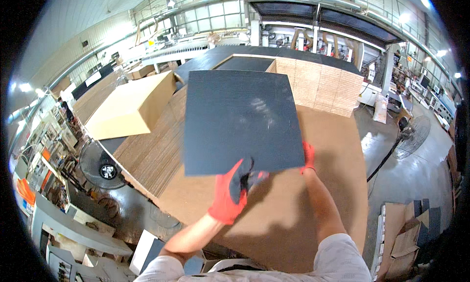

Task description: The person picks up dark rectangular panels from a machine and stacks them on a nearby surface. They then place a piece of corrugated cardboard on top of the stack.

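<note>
A flat black board (pixel 235 120) with pale scuff marks on its face is held up over a brown board-topped table (pixel 274 223). My left hand (pixel 231 191), in a red glove with a dark palm, grips its near edge left of the middle. My right hand (pixel 308 157), also in a red glove, holds the board at its near right corner; most of those fingers are hidden behind the edge. Behind the board stand tall stacks of cut panels (pixel 313 84) with light-brown edges.
On the left, a pale yellow box-shaped block (pixel 129 106) rests by a row of stacked panels (pixel 152 145). One floor fan (pixel 103 167) stands left of the table, another fan (pixel 411 135) to the right. Board scraps (pixel 404 238) lie at the lower right. Machinery lines the back.
</note>
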Demonstrator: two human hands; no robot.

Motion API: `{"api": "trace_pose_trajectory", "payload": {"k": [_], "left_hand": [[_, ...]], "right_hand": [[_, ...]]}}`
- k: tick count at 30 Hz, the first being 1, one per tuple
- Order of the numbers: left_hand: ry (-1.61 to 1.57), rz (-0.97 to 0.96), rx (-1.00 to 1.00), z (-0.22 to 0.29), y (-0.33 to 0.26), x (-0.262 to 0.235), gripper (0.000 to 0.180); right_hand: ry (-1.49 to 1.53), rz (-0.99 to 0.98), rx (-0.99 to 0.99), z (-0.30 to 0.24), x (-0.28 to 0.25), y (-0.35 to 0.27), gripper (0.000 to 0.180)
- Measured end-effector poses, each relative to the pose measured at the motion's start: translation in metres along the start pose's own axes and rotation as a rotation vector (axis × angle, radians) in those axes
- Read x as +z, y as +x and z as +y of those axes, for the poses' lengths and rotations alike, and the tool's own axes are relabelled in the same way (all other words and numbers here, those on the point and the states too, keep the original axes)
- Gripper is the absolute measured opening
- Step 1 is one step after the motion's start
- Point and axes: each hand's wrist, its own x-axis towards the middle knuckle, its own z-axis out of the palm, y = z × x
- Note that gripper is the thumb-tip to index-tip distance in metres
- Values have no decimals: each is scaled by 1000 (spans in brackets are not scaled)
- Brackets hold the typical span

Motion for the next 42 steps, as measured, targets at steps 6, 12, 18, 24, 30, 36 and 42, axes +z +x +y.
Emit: {"api": "trace_pose_trajectory", "payload": {"k": [6, 12, 18, 24, 30, 36, 42], "left_hand": [[-43, 125, 57, -47, 149, 44, 23], [-58, 447, -31, -125, 272, 131, 24], [-783, 387, -271, -190, 334, 144, 21], [-832, -289, -506, -163, 299, 117, 22], [547, 175, 884, -124, 229, 45, 24], [760, 3, 696, -171, 287, -31, 57], [748, -96, 407, -196, 314, 5, 58]], "right_hand": [[-209, -126, 34, -43, 6, -3, 37], [-191, 61, -31, -17, -12, 0, 29], [-136, -25, 18, -39, -7, 3, 36], [-136, -75, 47, -30, -16, 1, 37], [-117, 73, -42, -27, -13, 0, 24], [-153, -91, 44, -38, -4, 8, 30], [-127, -48, -33, -20, 4, 7, 34]]}}
